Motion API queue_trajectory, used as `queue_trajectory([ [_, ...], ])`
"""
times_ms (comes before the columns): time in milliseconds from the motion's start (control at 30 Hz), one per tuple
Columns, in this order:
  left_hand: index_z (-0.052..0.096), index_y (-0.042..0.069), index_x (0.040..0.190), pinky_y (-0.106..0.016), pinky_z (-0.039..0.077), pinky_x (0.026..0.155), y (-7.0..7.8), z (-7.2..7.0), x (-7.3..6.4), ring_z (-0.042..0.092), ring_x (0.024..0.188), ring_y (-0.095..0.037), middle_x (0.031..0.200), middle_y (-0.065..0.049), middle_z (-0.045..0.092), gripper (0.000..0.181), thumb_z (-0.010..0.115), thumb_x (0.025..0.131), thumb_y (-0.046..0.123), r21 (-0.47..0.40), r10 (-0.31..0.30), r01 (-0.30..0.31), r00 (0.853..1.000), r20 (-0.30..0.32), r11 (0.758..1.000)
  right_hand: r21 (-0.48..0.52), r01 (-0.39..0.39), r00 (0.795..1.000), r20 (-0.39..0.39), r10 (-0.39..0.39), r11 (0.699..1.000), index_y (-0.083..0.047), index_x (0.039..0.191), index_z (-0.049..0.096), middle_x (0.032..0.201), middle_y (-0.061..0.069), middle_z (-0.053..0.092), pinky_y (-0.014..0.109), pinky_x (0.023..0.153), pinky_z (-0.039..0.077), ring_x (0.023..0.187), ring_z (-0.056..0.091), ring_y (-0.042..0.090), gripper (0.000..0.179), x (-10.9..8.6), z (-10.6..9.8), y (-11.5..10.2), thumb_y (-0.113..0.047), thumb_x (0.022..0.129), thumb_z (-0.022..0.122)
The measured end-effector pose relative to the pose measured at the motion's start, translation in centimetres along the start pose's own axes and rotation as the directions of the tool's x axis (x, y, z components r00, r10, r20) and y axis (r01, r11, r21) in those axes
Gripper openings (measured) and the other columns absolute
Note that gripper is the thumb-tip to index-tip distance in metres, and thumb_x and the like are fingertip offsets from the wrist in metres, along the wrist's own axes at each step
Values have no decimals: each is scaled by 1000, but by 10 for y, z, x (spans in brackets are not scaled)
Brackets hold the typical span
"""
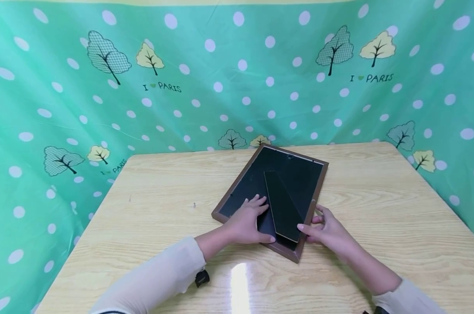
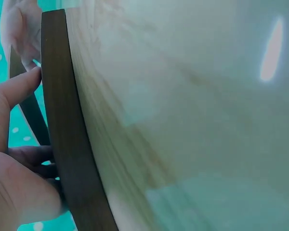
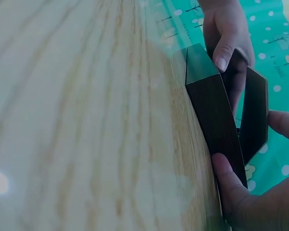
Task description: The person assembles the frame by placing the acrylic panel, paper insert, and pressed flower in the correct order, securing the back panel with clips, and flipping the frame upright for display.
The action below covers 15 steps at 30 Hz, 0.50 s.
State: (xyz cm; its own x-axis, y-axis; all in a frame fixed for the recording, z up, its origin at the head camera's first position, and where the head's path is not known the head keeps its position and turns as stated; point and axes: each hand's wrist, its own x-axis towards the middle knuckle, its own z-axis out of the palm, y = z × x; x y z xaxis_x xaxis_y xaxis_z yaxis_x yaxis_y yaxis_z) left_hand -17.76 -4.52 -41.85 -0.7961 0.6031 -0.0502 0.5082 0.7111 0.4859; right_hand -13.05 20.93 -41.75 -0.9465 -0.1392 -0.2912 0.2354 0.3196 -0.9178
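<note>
A picture frame (image 1: 274, 203) with a brown border lies on the table, its black back facing up. Its tapered stand (image 1: 284, 209) is tilted up off the back panel, most clearly in the right wrist view. The left hand (image 1: 246, 222) rests on the panel left of the stand, fingers spread and thumb near the lower border. At the lower right side, the right hand (image 1: 327, 231) grips the frame's edge, with its thumb against the stand. In the right wrist view, a fingertip (image 3: 224, 166) presses the frame's side. The frame's front is hidden underneath.
The wood-grain table (image 1: 162, 196) shines with a light reflection near its front. Behind and beside it hangs a green dotted cloth (image 1: 221, 78) with tree prints. A small black item (image 1: 202, 278) shows beside the left sleeve.
</note>
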Motion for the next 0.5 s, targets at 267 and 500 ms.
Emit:
queue_trajectory([
  [267, 45, 5, 145, -44, 10, 119, 5, 7, 1, 14, 147, -23, 156, -9, 30, 85, 78, 78, 45, -40, -38, 37, 999, -38, 999, -9, 16, 1000, 12, -16, 1000, 7, 151, -1, 119, 24, 38, 33, 79, 56, 89, 59, 25, 104, 2, -2, 2, -26, 88, 75],
  [500, 50, 11, 143, -42, 13, 119, 13, 13, 5, 19, 146, -19, 156, -1, 33, 80, 78, 75, 43, -1, -123, 123, 989, -84, 992, -16, 36, 999, 15, -36, 999, 7, 150, 2, 108, 20, 41, 29, 71, 54, 87, 52, 26, 106, 5, -2, 6, -15, 82, 79],
])
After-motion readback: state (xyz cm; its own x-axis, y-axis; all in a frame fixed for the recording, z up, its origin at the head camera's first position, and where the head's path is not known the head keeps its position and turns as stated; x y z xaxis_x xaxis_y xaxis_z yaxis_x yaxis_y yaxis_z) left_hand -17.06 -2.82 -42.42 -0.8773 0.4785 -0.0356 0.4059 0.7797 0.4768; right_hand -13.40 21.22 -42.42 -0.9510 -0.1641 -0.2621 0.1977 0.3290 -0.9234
